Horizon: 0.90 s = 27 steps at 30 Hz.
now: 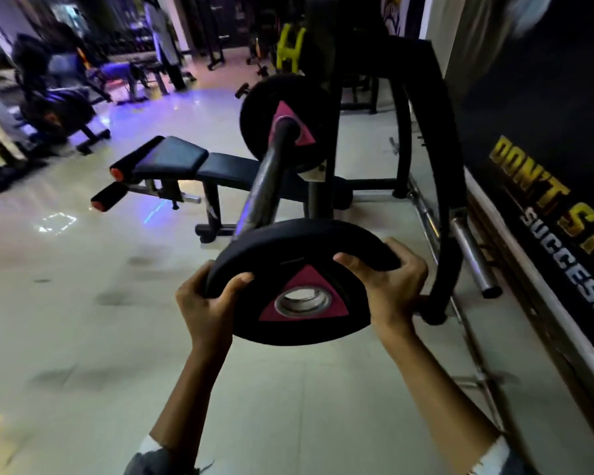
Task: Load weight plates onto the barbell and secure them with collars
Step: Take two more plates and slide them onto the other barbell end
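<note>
The floor [66,303] at our 9 o'clock gives free room to swing on that side, and the padded seat [182,157] at 11 o'clock sits well apart. Our left hand [206,299] is curled round the near weight plate [288,241] at its 8 o'clock rim, thumb on the face.

We hold that plate tilted at the near end of the barbell [264,180], which runs off toward 12 o'clock. We cannot tell whether the sleeve has entered its hole. A far plate [254,108] already sits on the other end.

So we judge one side loaded and this side in hand. We see no collars, so securing remains.

Our right hand [388,279] grips the 2 o'clock rim. It is just beside the curved rack frame [439,186], with a chrome peg [474,258] and the wall banner [546,200] close at 3 o'clock. That side is tight.
</note>
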Tool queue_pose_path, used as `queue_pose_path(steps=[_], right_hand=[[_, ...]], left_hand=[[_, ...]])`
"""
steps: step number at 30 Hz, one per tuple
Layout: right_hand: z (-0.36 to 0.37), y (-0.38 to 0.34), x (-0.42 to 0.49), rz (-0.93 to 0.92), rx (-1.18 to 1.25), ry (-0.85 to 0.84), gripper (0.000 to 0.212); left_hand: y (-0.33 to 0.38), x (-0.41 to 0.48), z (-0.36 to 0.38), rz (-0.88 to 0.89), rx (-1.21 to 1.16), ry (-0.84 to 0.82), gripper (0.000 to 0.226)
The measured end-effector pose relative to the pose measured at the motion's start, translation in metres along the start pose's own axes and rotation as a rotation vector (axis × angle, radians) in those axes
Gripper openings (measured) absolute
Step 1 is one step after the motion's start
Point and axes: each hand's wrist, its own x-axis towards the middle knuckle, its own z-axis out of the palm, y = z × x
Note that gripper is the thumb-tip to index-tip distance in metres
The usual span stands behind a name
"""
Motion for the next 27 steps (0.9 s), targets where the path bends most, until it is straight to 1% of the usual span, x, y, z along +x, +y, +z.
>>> queue_pose_path(steps=[1,4,5,7,10,14,18,22,25,27], right_hand=[[0.019,-0.003,-0.005,-0.006,0.009,0.008,0.050],[0.060,-0.009,-0.015,-0.012,0.025,0.041,0.048],[0.070,-0.011,-0.016,-0.016,0.023,0.056,0.046],[0.084,-0.016,-0.016,-0.033,-0.004,0.093,0.045],[0.094,-0.020,-0.017,-0.063,-0.032,0.165,0.050],[0.096,-0.017,-0.021,-0.087,-0.073,0.191,0.060],[0.091,-0.012,-0.019,-0.112,-0.075,0.222,0.065],[0.084,-0.007,-0.016,-0.134,-0.029,0.196,0.055],[0.084,-0.010,-0.014,-0.165,-0.009,0.170,0.042],[0.083,-0.012,-0.010,-0.180,-0.011,0.177,0.042]], left_hand=[[-0.004,0.013,-0.015,0.013,0.023,-0.001,0.040],[-0.011,0.047,-0.044,0.039,0.017,-0.059,0.009],[-0.014,0.057,-0.049,0.051,0.001,-0.080,0.006],[-0.020,0.073,-0.054,0.069,-0.023,-0.107,0.008],[-0.031,0.090,-0.053,0.074,-0.046,-0.160,0.003],[-0.045,0.092,-0.049,0.066,-0.093,-0.185,0.014],[-0.048,0.089,-0.043,0.079,-0.134,-0.222,0.009],[-0.042,0.086,-0.038,0.109,-0.107,-0.238,0.010],[-0.041,0.085,-0.037,0.108,-0.122,-0.228,0.010],[-0.041,0.085,-0.037,0.134,-0.124,-0.223,0.011]])
